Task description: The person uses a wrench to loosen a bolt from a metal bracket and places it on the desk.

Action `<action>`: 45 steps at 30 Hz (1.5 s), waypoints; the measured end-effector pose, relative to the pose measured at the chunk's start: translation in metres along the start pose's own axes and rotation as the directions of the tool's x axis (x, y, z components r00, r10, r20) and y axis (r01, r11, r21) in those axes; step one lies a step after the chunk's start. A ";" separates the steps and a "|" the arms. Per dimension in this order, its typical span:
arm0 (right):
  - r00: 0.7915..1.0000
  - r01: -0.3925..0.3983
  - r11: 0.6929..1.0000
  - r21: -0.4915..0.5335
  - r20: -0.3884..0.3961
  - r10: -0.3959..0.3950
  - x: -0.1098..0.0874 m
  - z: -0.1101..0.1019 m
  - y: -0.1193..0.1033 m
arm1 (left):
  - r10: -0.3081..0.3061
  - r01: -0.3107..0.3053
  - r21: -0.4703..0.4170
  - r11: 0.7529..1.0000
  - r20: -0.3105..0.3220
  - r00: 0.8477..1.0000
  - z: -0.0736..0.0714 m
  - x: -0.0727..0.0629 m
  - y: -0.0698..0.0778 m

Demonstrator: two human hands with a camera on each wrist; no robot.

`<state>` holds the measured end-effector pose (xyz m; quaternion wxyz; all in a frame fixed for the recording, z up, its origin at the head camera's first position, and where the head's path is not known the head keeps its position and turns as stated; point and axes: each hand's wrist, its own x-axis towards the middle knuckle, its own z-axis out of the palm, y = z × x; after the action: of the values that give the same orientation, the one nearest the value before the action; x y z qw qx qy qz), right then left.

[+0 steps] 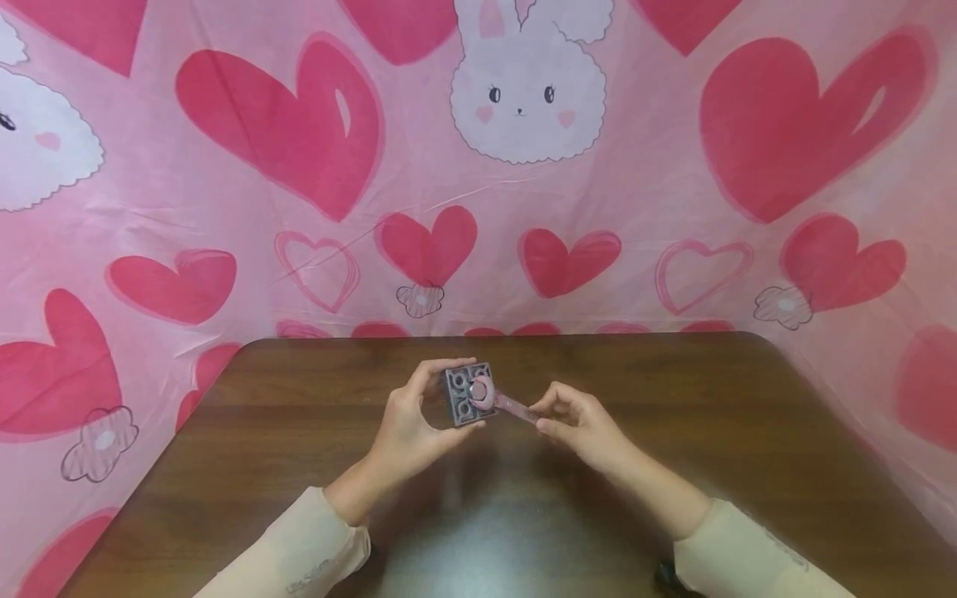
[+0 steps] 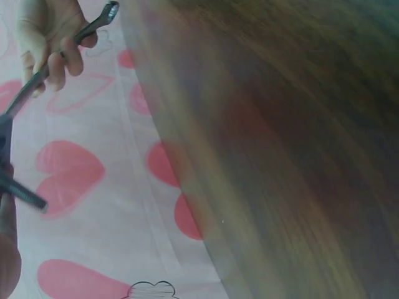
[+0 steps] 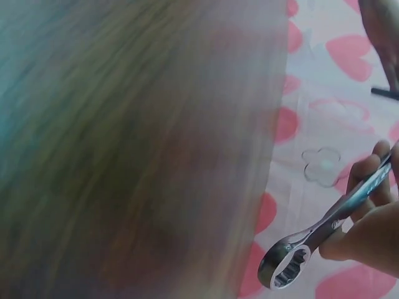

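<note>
a wrench (image 1: 514,407) and a grey block (image 1: 453,395) — both were held above the table (image 1: 299,415).
the left hand (image 1: 407,422) gripped the block by opposite edges, thumb and fingers wide apart; the right hand (image 1: 581,422) pinched the wrench near one end — the other end lay over the block's face.

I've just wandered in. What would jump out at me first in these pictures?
Probably the pink backdrop behind the table, with its big red hearts and a white bunny at top centre. Next, above the table's middle, the left hand grips a small grey block, while the right hand pinches a wrench whose far end overlaps the block in the head view.
</note>
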<state>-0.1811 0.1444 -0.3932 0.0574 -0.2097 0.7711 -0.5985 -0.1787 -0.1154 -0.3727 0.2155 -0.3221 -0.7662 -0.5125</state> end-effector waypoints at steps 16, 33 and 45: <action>0.968 0.130 0.991 -0.033 0.220 -0.120 0.005 -0.030 0.011 | -0.063 0.169 -0.176 0.970 0.490 0.869 -0.014 -0.003 0.010; 0.922 0.229 0.967 -0.113 0.342 -0.179 0.017 -0.036 0.009 | -0.081 0.253 -0.141 0.957 0.709 0.701 -0.013 -0.002 0.009; 0.974 0.163 0.976 -0.147 0.179 -0.136 0.009 -0.046 0.021 | -0.150 0.266 -0.106 0.958 0.608 0.780 -0.013 -0.003 0.008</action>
<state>-0.2101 0.1863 -0.3986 0.0597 -0.3209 0.7912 -0.5171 -0.1707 -0.1264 -0.3642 -0.1242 -0.3979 -0.7744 -0.4759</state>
